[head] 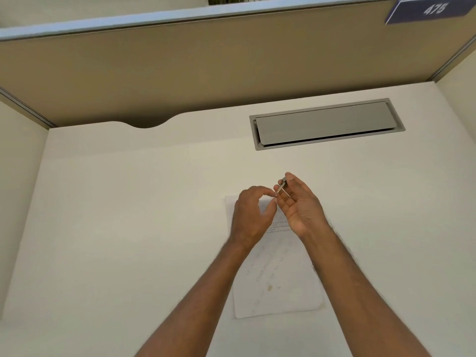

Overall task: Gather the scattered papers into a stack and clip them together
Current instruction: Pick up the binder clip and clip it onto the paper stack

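Observation:
A stack of white printed papers lies flat on the white desk, with its edges roughly lined up. Both hands hover above its far end. My right hand holds a small binder clip with silver wire handles between thumb and fingers. My left hand pinches one of the clip's wire handles with its fingertips. The clip is held in the air, apart from the paper. The hands hide the top of the stack.
A grey cable-tray lid is set into the desk behind the hands. A tan partition wall closes off the back, with a curved cable notch at its foot. Side panels stand left and right.

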